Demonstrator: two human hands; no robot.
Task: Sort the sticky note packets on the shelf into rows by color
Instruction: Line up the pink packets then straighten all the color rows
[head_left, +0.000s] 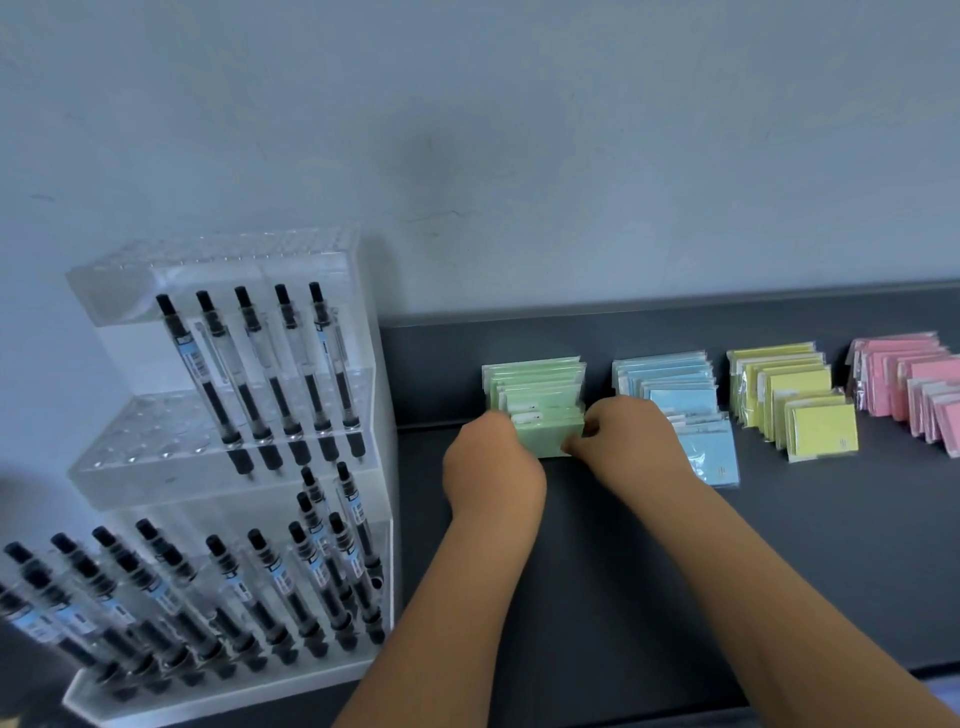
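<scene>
Sticky note packets (670, 395) stand in four rows by color on dark grey shelf (810, 545), each row running back toward wall (519, 156), packets overlapping like files. Order across: green row (540, 387), then blue row (675, 382), yellow row (795, 389), pink row (914, 382) cut off at the frame's right edge. Rows sit apart with bare shelf between them.

Both hands are on the front green packet (545, 441), the one nearest the camera in its row. Left hand (493, 467) is at its left edge, fingers curled in round that side, a bit blurred, back of hand toward camera. Right hand (628, 441) is at its right edge, thumb and fingertips pinching the corner, and it covers part of the blue row's front. Packet is upright, touching the ones behind it. Both forearms come in from bottom of frame.

Clear stepped pen rack (223, 457) stands on the left end, just beside the green row's side of the shelf, holding black-capped pens (260, 364) tilted in its holes on two tiers.
</scene>
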